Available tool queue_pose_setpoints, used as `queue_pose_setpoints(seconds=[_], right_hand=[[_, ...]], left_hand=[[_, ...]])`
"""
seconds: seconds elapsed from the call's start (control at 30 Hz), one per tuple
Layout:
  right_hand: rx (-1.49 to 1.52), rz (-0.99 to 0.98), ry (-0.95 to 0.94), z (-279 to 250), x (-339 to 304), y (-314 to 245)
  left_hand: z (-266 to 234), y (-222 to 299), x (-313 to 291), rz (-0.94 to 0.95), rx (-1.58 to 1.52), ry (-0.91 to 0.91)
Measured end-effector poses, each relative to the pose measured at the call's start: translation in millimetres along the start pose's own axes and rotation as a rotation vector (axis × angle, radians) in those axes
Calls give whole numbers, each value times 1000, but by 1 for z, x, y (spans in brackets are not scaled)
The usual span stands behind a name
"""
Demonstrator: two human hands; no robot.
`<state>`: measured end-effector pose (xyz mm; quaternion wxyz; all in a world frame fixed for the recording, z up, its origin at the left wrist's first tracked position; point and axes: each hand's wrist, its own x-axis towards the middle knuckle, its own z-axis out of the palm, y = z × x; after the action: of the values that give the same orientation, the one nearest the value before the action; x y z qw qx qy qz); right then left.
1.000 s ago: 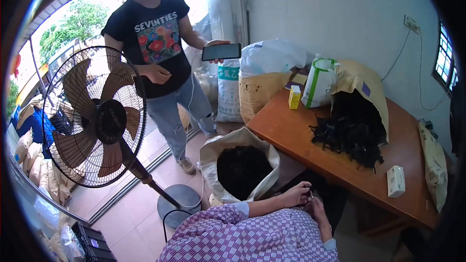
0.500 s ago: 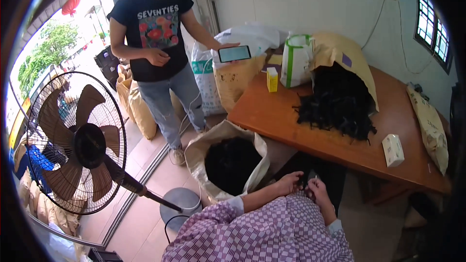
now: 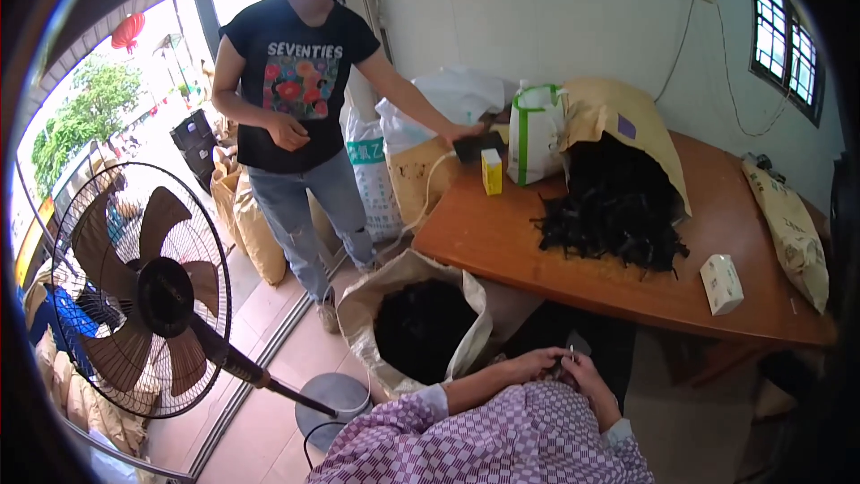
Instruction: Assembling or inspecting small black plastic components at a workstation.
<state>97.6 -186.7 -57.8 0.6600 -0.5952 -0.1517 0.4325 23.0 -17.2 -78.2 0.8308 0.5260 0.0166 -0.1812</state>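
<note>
Low in front of my lap, my left hand (image 3: pixel 540 364) and my right hand (image 3: pixel 587 376) meet with their fingertips close together. A thin, light, metal-looking tool (image 3: pixel 571 351) sticks up from the fingers of my right hand; its kind is too small to make out. My left fingers are pinched together, and whatever is between them is hidden. To the left of my left forearm stands an open white woven sack (image 3: pixel 358 318) filled with dark material. Black strip-like pieces (image 3: pixel 614 229) spill from a brown paper sack (image 3: pixel 667 157) on the table beyond my hands.
The brown wooden table (image 3: pixel 502 246) also bears a yellow box (image 3: pixel 491 172), a white-green bag (image 3: pixel 536 134), a white tissue pack (image 3: pixel 721 285) and a flat sack (image 3: pixel 788 233). A standing fan (image 3: pixel 166 296) is at left. Another person (image 3: pixel 305 90) stands behind the woven sack, holding a phone (image 3: pixel 479 147).
My left hand has closed in against my right. The other person has tilted the phone, its lit screen no longer facing me, and moved it to the table's far corner. My view has shifted slightly.
</note>
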Motion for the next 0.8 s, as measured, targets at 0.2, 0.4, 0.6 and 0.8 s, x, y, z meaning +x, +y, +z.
queue_pose_setpoints(seconds=[0.2,0.4,0.6,0.8], right_hand=[[47,2,41,16,-6,-25],[-148,-70,109,-11,5,19],[-401,-263,149,-5,-7,14],[-469,-568,260,19,14,-42]], left_hand=[[-10,-4,16,-8,-114,-14],[24,9,-9,23,-48,174],[2,-32,10,447,503,215],[22,47,-4,461,599,368]])
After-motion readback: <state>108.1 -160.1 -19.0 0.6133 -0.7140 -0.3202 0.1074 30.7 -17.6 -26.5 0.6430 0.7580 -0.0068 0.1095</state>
